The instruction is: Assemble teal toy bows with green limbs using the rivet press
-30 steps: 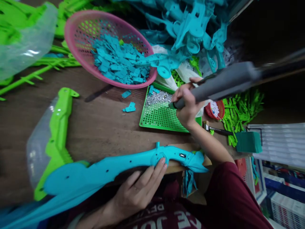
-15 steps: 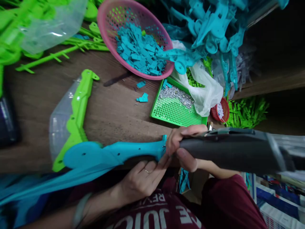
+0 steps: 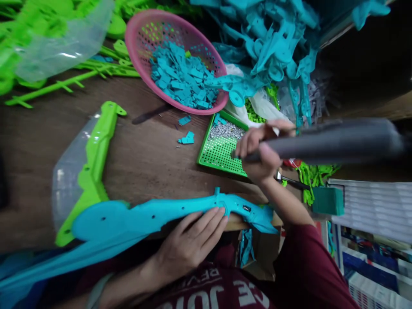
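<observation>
Blue part (image 3: 138, 216) is being steadied at desk (image 3: 154, 167) edge by flat, ungrasping left hand (image 3: 189, 240); grey screwdriver (image 3: 334, 139) is being gripped by right hand (image 3: 259, 152) near green tray (image 3: 219, 154). Screws apparently being picked up; tip alignment being called for next.

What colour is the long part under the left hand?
Turquoise; the part shows best in the head view, the only one.

Pink basket (image 3: 133, 47) of small blue pieces (image 3: 185, 77) near piled lime-green parts (image 3: 48, 19)

Brown wooden tabletop (image 3: 151, 165), dim light
</observation>
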{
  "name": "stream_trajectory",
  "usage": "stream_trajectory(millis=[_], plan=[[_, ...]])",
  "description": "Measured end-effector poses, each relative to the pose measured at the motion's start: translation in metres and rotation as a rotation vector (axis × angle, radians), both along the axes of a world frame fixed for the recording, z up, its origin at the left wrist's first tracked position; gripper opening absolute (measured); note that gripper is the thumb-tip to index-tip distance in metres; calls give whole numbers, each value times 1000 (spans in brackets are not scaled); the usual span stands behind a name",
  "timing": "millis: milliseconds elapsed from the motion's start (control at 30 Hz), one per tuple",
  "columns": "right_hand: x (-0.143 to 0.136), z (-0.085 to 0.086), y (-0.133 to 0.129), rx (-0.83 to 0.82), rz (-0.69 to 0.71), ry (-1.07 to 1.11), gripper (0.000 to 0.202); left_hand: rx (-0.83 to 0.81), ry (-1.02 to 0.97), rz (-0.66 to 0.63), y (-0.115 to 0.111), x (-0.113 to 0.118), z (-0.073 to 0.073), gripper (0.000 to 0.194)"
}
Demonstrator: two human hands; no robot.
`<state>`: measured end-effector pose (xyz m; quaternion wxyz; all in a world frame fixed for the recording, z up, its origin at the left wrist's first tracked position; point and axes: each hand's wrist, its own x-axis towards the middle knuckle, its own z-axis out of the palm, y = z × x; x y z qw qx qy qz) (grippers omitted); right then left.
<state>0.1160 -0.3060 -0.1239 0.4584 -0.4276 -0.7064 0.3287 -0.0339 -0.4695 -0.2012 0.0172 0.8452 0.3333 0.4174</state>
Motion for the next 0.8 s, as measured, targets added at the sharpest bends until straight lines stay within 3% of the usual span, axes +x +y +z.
stream_trajectory(millis=[33, 133, 267, 400, 500, 667, 733, 800], plan=[[-2, -3, 15, 62, -73, 152, 45, -20, -4, -7, 1, 0, 0, 38], [-9, -19, 43, 127, -109, 392, 36, -36, -4, -18, 3, -1, 2, 36], [-13, -33, 47, 75, -106, 382, 41, -14, -12, -39, 4, -4, 5, 34], [-11, -35, 44, 50, -146, 319, 43, 24, 55, 45, 3, -6, 7, 30], [-11, -36, 47, 64, -147, 309, 42, 18, 107, 13, 0, -7, 7, 32], [-20, -14, 36, 80, -156, 310, 38, 24, 115, 25, -6, -6, -2, 36], [-28, 2, 14, 84, -121, 386, 34, 33, 91, 34, -7, -4, -4, 36], [-38, 15, -16, 26, 9, 415, 31, 33, 65, 31, -8, -3, -4, 35]])
